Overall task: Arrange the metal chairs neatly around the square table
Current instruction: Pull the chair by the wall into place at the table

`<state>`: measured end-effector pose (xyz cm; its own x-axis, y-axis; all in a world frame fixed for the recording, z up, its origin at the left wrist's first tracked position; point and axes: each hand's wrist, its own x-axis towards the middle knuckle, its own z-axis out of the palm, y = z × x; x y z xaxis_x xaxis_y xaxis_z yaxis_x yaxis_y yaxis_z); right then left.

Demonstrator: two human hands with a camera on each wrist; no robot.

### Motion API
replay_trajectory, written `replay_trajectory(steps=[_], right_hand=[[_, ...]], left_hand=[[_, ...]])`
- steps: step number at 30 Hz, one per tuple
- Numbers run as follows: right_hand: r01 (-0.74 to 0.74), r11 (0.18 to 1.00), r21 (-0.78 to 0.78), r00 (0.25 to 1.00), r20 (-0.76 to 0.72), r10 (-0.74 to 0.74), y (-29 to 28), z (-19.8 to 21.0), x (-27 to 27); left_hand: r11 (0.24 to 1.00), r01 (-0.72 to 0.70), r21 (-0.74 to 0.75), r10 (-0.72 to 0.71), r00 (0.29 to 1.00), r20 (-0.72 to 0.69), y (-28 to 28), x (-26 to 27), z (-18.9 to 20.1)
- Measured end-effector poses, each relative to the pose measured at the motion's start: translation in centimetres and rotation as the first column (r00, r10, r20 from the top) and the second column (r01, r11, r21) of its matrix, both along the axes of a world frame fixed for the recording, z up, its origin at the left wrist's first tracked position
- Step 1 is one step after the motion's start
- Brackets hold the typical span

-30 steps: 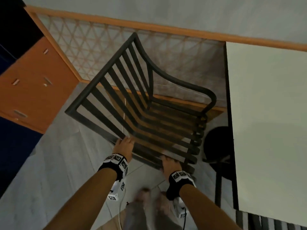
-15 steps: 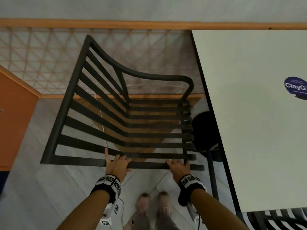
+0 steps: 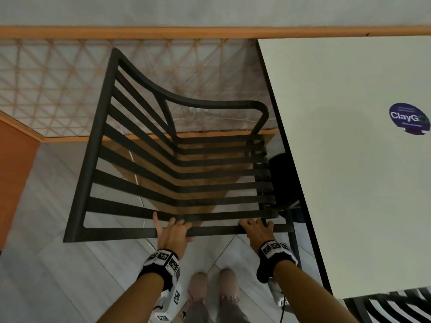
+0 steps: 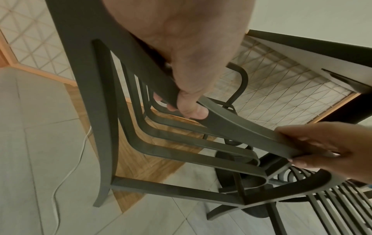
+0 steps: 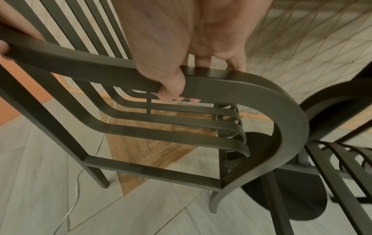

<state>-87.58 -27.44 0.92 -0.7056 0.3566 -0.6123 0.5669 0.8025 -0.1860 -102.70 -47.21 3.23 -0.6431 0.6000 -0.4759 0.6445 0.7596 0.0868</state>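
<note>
Hands grip one rail: the left hand [image 3: 171, 231] and the right hand [image 3: 255, 230] each curl their fingers [image 5: 201, 62] over the near side rail of the metal chair [image 3: 177, 159], thumbs wrapped beneath it, the two well apart along the rail. The chair stands on the grey floor [image 3: 51, 264] ahead of both hands, its back to the left of the left hand and its slatted seat running rightward, front edge pointing toward the counter [image 3: 349, 159] just right of the right hand. Two chairs show: the held one, and part of a second chair [image 3: 391, 306] behind the right hand, under the counter's near corner. One counter, white-topped, bears a round blue sticker [image 3: 409, 118].
</note>
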Motion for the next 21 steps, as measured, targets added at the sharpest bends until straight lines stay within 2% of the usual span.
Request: replay_trajectory(steps=[6, 13, 18, 21], right_hand=[[0.012, 1.0, 0.012, 0.999, 0.039, -0.012, -0.5, -0.1, 1.6], [-0.017, 0.998, 0.067, 1.0, 0.013, 0.016, 1.2, -0.3, 0.5], [-0.027, 0.998, 0.055, 0.999, 0.047, 0.024, 1.4, -0.4, 1.0], [0.005, 1.0, 0.023, 1.0, 0.012, -0.005, 1.1, -0.5, 1.9]], left_hand=[[0.998, 0.034, 0.062, -0.035, 0.999, 0.021, -0.7, 1.4, -0.7], [0.994, 0.101, 0.052, -0.099, 0.994, -0.045, 1.0, -0.3, -1.2], [0.997, 0.074, 0.039, -0.071, 0.996, -0.062, 1.0, 0.5, -1.5], [0.996, 0.066, 0.055, -0.063, 0.997, -0.052, 0.6, 1.1, -1.7]])
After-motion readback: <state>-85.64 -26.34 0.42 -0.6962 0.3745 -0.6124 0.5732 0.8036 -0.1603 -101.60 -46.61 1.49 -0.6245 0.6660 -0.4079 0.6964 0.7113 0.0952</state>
